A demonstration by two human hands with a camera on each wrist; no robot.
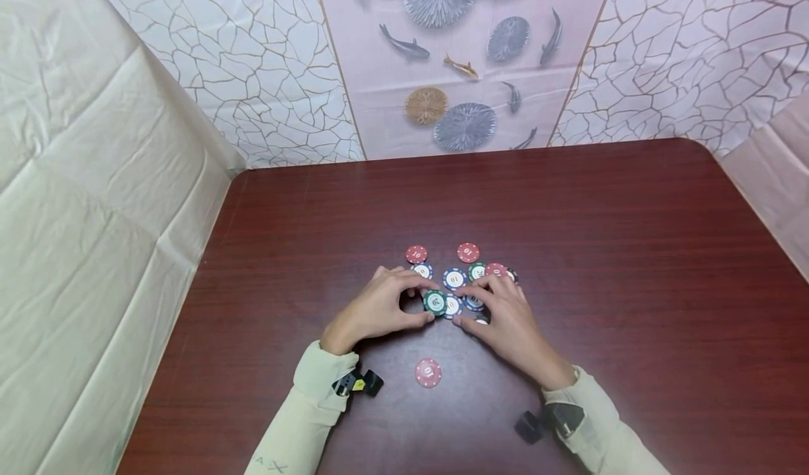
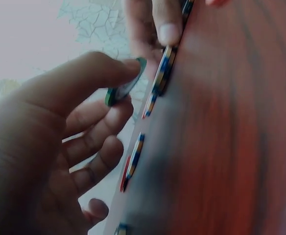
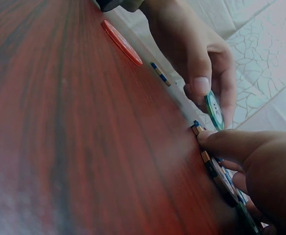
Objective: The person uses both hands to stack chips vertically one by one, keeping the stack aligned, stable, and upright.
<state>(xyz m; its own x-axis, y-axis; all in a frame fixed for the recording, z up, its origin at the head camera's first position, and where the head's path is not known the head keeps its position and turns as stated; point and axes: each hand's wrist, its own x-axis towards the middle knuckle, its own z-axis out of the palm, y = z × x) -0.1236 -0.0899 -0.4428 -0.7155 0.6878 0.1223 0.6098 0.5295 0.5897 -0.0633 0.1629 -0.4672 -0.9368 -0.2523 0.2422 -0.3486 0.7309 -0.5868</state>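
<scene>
Between thumb and fingers, my left hand [image 1: 382, 306] pinches a green poker chip [image 1: 435, 302] marked 20. That chip is raised above the tabletop and tilted in the left wrist view. Just right of it, my right hand [image 1: 510, 324] holds a blue-and-white poker chip [image 1: 452, 307] by its edges, low at the table, thumb on the near side. Another blue chip [image 1: 473, 302] lies under the right fingers, partly hidden. Beyond the hands are a blue chip [image 1: 454, 279] marked 10, a green chip [image 1: 477, 271] and a red chip [image 1: 496, 270].
Two red chips, one at the far left [image 1: 416, 254] and one at the far right [image 1: 468, 252], lie beyond the cluster. A blue chip [image 1: 422, 271] sits by the left fingers. Nearer me is a red chip [image 1: 428, 373] on the dark wooden table [image 1: 632, 250]. Patterned cloth [image 1: 284, 74] hangs behind.
</scene>
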